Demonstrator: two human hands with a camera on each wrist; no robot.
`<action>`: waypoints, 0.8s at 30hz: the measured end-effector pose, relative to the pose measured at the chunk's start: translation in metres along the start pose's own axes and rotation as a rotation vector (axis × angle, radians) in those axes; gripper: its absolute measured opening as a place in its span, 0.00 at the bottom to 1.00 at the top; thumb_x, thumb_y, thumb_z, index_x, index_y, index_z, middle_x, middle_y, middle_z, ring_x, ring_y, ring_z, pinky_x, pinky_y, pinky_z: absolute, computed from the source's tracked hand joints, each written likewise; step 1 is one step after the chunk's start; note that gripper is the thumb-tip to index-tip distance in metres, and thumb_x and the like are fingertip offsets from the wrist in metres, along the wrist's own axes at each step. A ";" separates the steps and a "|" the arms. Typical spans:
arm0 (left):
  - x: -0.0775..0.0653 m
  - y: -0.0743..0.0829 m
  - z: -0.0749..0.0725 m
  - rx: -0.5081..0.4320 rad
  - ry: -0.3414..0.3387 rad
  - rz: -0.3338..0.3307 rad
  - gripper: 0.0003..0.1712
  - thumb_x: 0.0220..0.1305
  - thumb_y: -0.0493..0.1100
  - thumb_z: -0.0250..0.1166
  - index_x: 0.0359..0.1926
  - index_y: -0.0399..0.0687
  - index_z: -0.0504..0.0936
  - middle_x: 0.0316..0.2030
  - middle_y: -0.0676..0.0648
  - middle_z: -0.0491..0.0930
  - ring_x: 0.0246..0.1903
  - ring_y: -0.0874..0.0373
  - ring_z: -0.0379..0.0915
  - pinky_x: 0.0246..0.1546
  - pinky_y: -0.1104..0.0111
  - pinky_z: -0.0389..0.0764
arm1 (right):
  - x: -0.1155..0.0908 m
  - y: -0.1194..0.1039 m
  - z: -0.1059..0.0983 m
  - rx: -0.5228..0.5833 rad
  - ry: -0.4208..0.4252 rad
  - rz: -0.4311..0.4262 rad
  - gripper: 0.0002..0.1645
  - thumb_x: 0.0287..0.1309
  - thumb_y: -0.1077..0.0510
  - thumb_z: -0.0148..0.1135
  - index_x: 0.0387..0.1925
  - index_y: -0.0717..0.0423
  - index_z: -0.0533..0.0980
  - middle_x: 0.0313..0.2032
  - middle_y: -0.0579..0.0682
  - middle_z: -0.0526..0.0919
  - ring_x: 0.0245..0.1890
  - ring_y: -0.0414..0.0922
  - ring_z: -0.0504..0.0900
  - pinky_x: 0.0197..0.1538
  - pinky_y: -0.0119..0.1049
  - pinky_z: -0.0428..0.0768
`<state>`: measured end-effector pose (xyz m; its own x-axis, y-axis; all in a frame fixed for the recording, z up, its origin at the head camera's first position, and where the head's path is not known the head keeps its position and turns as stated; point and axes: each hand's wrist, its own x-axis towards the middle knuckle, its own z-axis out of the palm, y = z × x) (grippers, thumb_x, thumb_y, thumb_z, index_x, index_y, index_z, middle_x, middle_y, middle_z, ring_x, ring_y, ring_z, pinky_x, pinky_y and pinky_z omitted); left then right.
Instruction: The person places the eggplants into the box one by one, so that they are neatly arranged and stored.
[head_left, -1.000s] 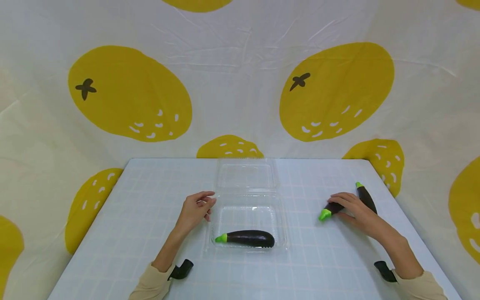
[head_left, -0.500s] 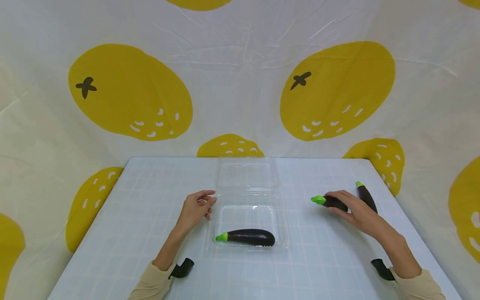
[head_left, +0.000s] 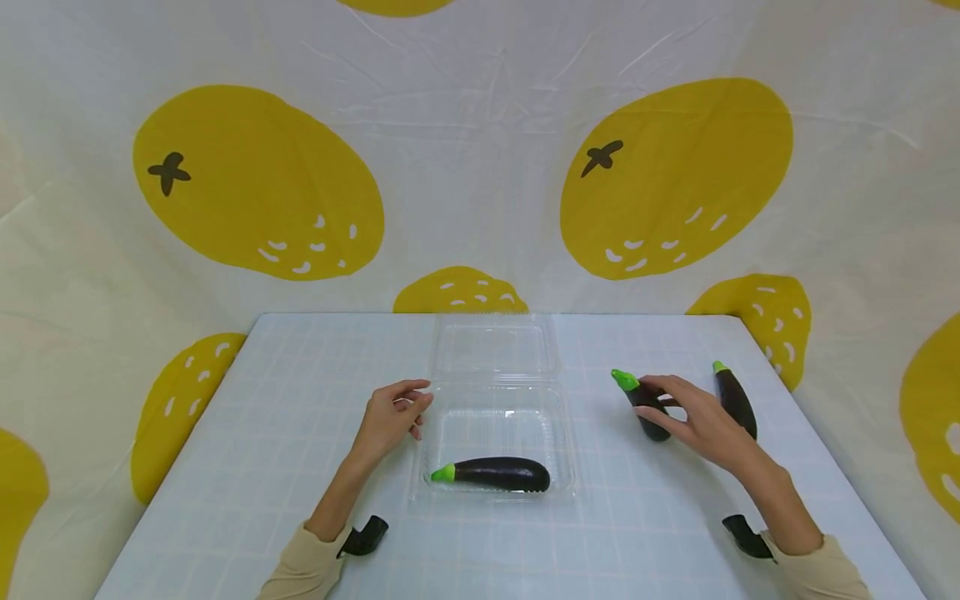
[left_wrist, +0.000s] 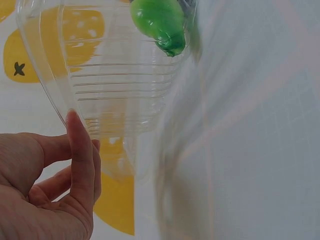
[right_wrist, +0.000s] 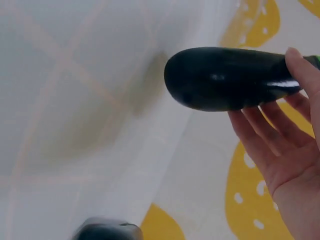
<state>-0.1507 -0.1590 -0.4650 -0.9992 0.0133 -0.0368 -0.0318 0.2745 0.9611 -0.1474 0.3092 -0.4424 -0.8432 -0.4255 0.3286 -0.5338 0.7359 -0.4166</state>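
My right hand [head_left: 693, 421] holds an eggplant [head_left: 651, 423] between thumb and fingers, its green stem pointing up and away to the left. In the right wrist view the eggplant's dark, rounded end [right_wrist: 200, 80] hangs apart from the table, with a shadow below. My left hand [head_left: 390, 421] is at the left rim of a clear plastic container [head_left: 564, 442], pinching the rim near its corner with the fingertips. Inside its near side lies another eggplant [head_left: 502, 474], green stem to the left. A third eggplant [head_left: 737, 402] lies on the table beyond my right hand.
The container's hinged lid [head_left: 493, 350] lies folded back toward the table's far edge. A pale checked cloth covers the table [head_left: 300, 350]. Behind it rises a white backdrop printed with yellow fruit [head_left: 262, 183].
My right hand has lifted the eggplant off the table, moved it slightly left and turned its stem away from me. The left hand and the container have stayed put.
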 end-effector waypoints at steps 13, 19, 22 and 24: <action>0.001 -0.003 -0.002 -0.022 -0.016 0.007 0.22 0.69 0.39 0.70 0.59 0.32 0.81 0.40 0.33 0.81 0.22 0.54 0.75 0.21 0.72 0.82 | 0.015 -0.025 0.002 0.105 0.022 0.008 0.29 0.58 0.60 0.76 0.61 0.58 0.77 0.53 0.53 0.84 0.45 0.47 0.86 0.47 0.38 0.87; 0.003 -0.005 -0.002 -0.016 -0.009 0.002 0.21 0.69 0.38 0.69 0.59 0.32 0.81 0.39 0.35 0.82 0.22 0.55 0.76 0.21 0.71 0.82 | 0.025 -0.040 0.001 0.115 0.031 -0.026 0.31 0.56 0.60 0.77 0.61 0.59 0.77 0.52 0.53 0.85 0.44 0.47 0.86 0.46 0.44 0.87; 0.003 -0.006 -0.002 -0.009 -0.010 0.004 0.21 0.69 0.37 0.69 0.59 0.32 0.81 0.39 0.35 0.82 0.22 0.55 0.76 0.22 0.71 0.83 | 0.030 -0.046 0.001 0.119 0.037 -0.053 0.31 0.55 0.61 0.78 0.60 0.58 0.78 0.51 0.52 0.85 0.44 0.46 0.86 0.45 0.43 0.88; 0.003 -0.006 -0.002 -0.006 -0.012 0.007 0.21 0.69 0.37 0.69 0.59 0.33 0.81 0.39 0.34 0.82 0.22 0.55 0.76 0.22 0.71 0.83 | 0.032 -0.049 0.001 0.124 0.039 -0.067 0.31 0.54 0.61 0.79 0.60 0.58 0.78 0.51 0.51 0.85 0.44 0.45 0.86 0.45 0.42 0.88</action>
<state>-0.1536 -0.1625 -0.4702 -0.9991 0.0268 -0.0337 -0.0252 0.2688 0.9629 -0.1485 0.2587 -0.4117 -0.8032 -0.4492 0.3911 -0.5951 0.6344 -0.4934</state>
